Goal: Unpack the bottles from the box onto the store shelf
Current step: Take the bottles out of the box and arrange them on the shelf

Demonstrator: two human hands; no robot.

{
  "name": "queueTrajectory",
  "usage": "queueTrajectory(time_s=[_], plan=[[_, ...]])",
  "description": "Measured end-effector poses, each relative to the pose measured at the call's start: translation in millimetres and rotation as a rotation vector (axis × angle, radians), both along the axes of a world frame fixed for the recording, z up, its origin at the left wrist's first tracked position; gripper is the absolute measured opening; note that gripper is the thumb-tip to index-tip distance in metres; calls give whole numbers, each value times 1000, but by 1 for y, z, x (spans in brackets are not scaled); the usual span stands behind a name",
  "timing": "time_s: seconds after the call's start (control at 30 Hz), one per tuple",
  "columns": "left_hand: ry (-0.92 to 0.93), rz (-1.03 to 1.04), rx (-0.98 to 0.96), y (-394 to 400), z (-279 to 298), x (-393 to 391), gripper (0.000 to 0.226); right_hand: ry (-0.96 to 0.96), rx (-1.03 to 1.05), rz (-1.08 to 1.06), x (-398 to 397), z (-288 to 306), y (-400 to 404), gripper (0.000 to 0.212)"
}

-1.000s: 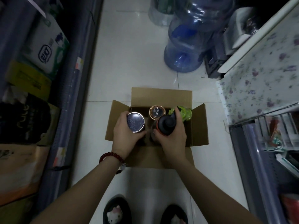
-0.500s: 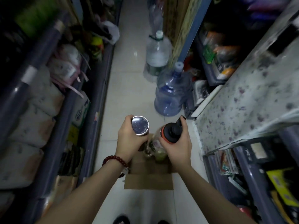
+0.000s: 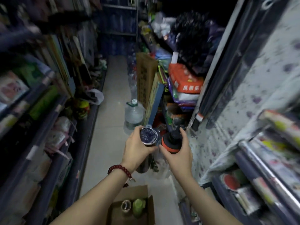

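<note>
My left hand (image 3: pixel 138 150) grips a dark bottle with a silver foil-like top (image 3: pixel 148 135). My right hand (image 3: pixel 178 153) holds a second bottle with a black cap and orange collar (image 3: pixel 171 142). Both bottles are raised side by side at chest height over the aisle floor. Below, at the bottom edge, the open cardboard box (image 3: pixel 146 213) sits on the floor with two bottles left in it: one with a round metal lid (image 3: pixel 126 205) and a green one (image 3: pixel 138 206). The shelf with floral lining (image 3: pixel 230 127) rises on the right.
Stocked shelves line both sides of a narrow tiled aisle (image 3: pixel 112 101). A large water jug (image 3: pixel 134 116) and a tall cardboard carton (image 3: pixel 145 82) stand ahead on the right. Cans and packets (image 3: pixel 246 197) fill the lower right shelf.
Both hands have lifted the two bottles out of the box and upward. My view has swung up from the box to the aisle and shelves.
</note>
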State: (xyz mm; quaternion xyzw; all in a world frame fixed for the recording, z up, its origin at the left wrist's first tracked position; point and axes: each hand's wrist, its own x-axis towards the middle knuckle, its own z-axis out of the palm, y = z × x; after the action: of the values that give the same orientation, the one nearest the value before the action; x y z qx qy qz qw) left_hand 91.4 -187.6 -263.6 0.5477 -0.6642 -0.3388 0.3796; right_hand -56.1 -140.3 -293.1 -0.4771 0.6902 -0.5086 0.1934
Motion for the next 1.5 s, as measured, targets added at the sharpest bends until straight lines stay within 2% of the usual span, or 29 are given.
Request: queueTrajectory(time_s=[0.23,0.4,0.63,0.87,1.27,1.37,1.43,1.5], plan=[[97,-74,-73,-8,109,-38,70,49,-156,-68,-46,117,-5,85],[240,-161,-79,-27,170,-62,73,52,-225,-117,-66,186,-5,75],[437,-397,-32,-42,244,-94,64,31,-317,-234,-87,266,15,64],[523,-633,-52,-36,300,-139,56,86,-382,-370,-111,326,44,62],[676,-976,-164,56,403,-226,35,225,-514,-675,-149,427,162,59],[751,-1012,-205,94,430,-242,48,275,-542,-769,-152,454,199,65],[798,-1030,-233,117,445,-252,52,301,-582,-810,-153,470,221,62],[831,-1026,-259,137,459,-262,66,335,-629,-862,-153,482,239,67]])
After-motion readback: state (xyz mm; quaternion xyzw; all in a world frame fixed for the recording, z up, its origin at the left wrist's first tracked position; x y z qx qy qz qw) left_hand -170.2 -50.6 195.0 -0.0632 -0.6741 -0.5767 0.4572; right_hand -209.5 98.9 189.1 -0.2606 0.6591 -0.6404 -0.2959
